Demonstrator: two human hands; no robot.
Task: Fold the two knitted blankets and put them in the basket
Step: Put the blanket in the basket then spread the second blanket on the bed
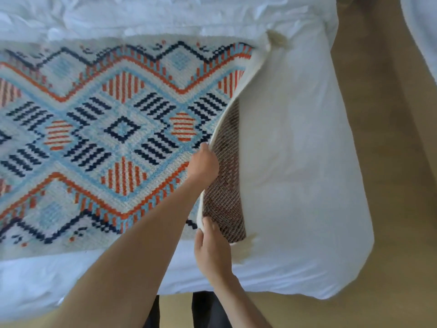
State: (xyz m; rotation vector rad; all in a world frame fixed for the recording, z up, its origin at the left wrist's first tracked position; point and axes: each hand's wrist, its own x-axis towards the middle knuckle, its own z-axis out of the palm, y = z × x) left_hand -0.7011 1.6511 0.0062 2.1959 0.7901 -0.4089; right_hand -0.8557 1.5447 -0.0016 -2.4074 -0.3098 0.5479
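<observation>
One knitted blanket [99,129] with a blue, orange and navy diamond pattern lies spread on the white bed [295,162]. Its right edge is lifted and curled over, showing a brownish underside [227,185]. My left hand [204,163] grips that raised edge about halfway along. My right hand [212,247] pinches the same edge close to the near corner, where a cream tassel [247,247] hangs. Another tassel [276,39] lies at the far corner. No basket and no second blanket are in view.
The white bedding ends in a rounded corner at the right [350,268]. Tan floor [390,185] runs along the right side and near edge of the bed. Rumpled white sheets [142,15] fill the far side.
</observation>
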